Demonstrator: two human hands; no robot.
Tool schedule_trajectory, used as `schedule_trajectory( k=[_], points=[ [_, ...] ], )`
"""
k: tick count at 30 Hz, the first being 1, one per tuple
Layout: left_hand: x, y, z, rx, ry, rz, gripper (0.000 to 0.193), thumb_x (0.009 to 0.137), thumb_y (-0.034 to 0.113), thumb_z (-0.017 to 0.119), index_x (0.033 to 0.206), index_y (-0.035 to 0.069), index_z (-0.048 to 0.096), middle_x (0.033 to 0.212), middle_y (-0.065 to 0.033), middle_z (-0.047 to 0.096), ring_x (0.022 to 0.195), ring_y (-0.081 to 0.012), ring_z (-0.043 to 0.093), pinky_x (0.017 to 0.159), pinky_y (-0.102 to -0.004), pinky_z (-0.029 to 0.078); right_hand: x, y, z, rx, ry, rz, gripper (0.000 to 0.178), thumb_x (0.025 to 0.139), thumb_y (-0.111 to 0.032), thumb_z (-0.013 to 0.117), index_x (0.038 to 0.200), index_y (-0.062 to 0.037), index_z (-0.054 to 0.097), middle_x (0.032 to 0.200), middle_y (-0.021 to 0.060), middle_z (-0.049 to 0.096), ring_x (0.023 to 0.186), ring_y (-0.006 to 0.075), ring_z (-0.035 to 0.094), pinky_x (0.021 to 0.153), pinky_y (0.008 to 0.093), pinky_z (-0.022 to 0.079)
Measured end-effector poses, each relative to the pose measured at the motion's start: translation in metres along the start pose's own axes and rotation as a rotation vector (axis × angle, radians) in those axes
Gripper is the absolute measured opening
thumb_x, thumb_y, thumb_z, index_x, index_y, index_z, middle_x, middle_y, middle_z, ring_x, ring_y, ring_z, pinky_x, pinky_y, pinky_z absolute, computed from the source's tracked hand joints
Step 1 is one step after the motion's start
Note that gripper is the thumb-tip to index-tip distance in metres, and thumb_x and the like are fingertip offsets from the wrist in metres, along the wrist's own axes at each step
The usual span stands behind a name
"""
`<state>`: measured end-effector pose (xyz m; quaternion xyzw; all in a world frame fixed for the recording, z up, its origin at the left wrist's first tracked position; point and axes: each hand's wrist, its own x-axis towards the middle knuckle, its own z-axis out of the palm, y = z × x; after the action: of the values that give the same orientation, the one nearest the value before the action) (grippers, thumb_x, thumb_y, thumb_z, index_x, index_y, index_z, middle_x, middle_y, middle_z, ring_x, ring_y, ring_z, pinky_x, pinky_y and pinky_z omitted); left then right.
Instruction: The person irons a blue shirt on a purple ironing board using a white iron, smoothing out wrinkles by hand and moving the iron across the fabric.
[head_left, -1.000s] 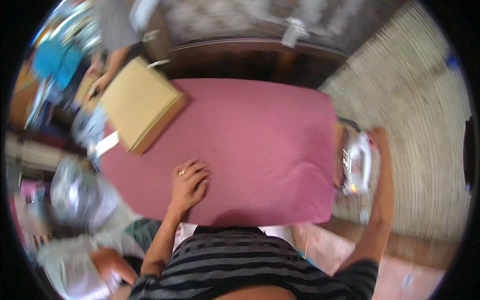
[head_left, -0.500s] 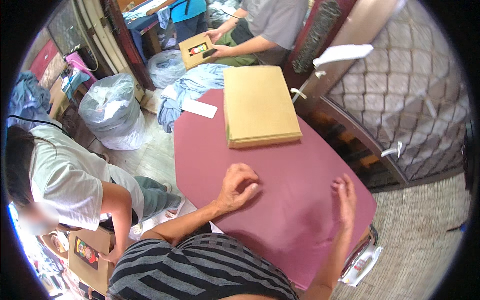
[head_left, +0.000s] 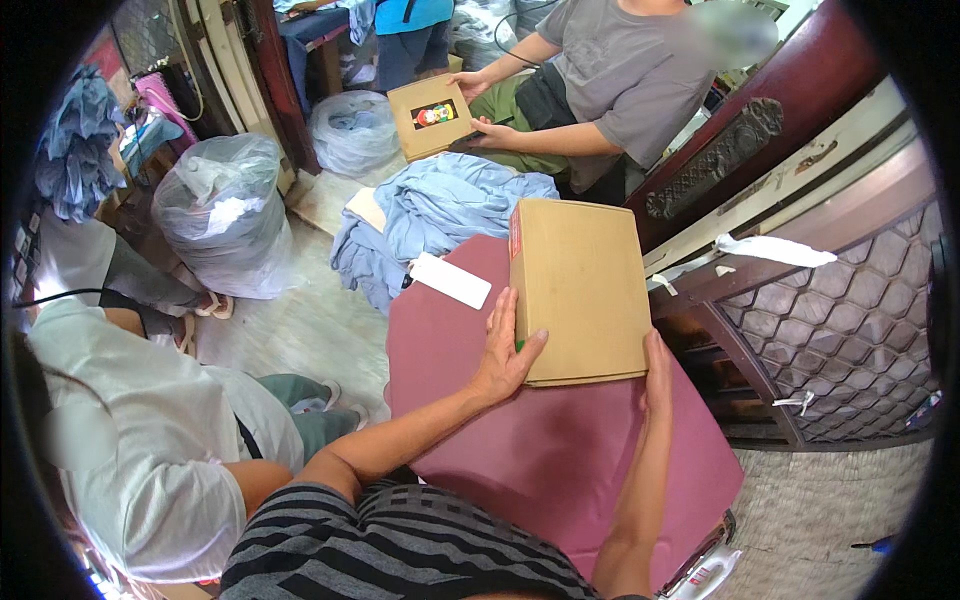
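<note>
A brown cardboard box [head_left: 582,290] stands at the far end of the maroon-covered table [head_left: 560,450], with a red-printed patch on its left side. My left hand [head_left: 507,350] presses along the box's left side, thumb apart near the front edge. My right hand [head_left: 656,375] lies against the box's right side near the front corner, fingers straight and close together. The box is held between both palms. Whether its underside touches the table cannot be seen. A white card-like rectangle [head_left: 452,280] lies left of the box.
Blue cloth [head_left: 440,205] is heaped beyond the table. Across from me a person in grey holds a cardboard box with a picture window [head_left: 434,115]. Another person in a white shirt [head_left: 150,420] is close on my left. Plastic bags [head_left: 222,215] stand on the floor. A lattice gate [head_left: 830,330] borders the right.
My hands have moved forward from above the bare table onto the two sides of the box. The view has shifted, and the person on the left no longer shows the box they held.
</note>
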<state>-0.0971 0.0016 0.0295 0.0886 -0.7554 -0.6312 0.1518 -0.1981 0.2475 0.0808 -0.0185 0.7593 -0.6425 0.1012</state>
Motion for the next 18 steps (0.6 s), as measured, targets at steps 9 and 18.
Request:
schedule_trajectory(
  k=[9, 18],
  points=[
    [0.017, -0.003, -0.033, -0.299, -0.129, -0.092, 0.092, 0.089, 0.032, 0.069, 0.155, -0.003, 0.016, 0.158, -0.0239, 0.021, 0.148, -0.0362, 0.018, 0.12, -0.0447, 0.018, -0.034, -0.011, 0.03, 0.268, 0.004, 0.233, 0.064, 0.092, -0.026, 0.067, 0.144, 0.0009, 0.041, 0.133, 0.0167, 0.055, 0.123, 0.0259, 0.055, 0.103, 0.0381, 0.045],
    [0.035, 0.01, -0.069, -0.616, -0.182, -0.294, 0.088, 0.086, 0.016, 0.074, 0.154, 0.001, 0.019, 0.153, -0.0214, 0.032, 0.141, -0.029, 0.035, 0.114, -0.041, 0.033, -0.055, -0.005, 0.058, 0.348, -0.029, 0.19, 0.065, 0.087, -0.029, 0.072, 0.138, 0.0012, 0.045, 0.11, 0.0122, 0.065, 0.077, 0.0139, 0.066, 0.052, 0.0228, 0.052]
  ],
)
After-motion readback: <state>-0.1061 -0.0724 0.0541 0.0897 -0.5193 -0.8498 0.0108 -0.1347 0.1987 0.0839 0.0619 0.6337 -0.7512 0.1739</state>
